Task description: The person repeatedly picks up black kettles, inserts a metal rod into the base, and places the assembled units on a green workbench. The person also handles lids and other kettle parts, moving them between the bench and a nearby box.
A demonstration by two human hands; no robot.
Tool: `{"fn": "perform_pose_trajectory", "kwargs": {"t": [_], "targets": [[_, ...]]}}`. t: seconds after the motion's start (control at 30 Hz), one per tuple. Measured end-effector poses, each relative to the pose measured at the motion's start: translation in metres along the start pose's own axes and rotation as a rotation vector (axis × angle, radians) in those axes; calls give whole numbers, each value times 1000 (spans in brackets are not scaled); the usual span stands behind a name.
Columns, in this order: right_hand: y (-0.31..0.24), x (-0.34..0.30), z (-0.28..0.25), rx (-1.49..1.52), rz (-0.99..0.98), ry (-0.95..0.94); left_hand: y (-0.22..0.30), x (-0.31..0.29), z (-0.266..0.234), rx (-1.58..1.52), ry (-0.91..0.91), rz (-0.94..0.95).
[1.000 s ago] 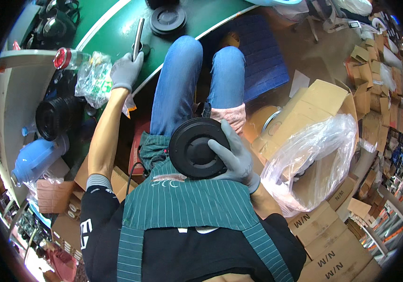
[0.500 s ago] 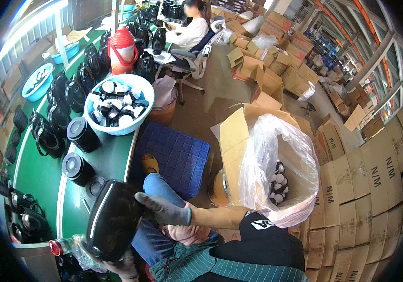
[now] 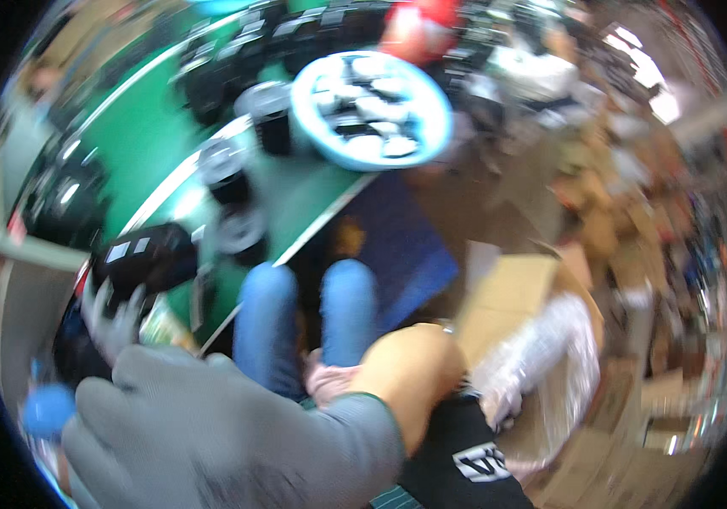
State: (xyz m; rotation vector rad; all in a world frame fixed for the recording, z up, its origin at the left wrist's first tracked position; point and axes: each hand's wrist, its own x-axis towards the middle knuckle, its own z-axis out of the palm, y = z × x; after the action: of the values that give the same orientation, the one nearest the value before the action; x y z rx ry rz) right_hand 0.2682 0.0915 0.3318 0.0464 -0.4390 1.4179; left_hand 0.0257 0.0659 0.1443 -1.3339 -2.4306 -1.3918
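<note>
Black glossy vessel (image 3: 149,256) lies tilted at left of frame, beside the green surface (image 3: 138,140); the left hand's (image 3: 113,322) spread fingers meet its lower edge, though blur hides whether that grip bears it. The right hand (image 3: 227,424) fills the lower left, its grip hidden. Handling seems unfinished: the vessel is not yet standing upright.

"What's the room like?"
"A green tabletop (image 3: 138,148) with white lines runs across the left; brown floor (image 3: 452,208) shows beside it, under a flat blue panel (image 3: 410,254)."
"And the light?"
"White glare (image 3: 665,106) sits at upper right, above blurred cardboard boxes (image 3: 605,204)."
</note>
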Motion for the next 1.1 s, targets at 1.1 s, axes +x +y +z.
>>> {"fn": "perform_pose_trajectory", "kwargs": {"t": [1.1], "targets": [[-30,7,-344,3908,-193,1384,-204,252,35,1031,-135,-100]]}}
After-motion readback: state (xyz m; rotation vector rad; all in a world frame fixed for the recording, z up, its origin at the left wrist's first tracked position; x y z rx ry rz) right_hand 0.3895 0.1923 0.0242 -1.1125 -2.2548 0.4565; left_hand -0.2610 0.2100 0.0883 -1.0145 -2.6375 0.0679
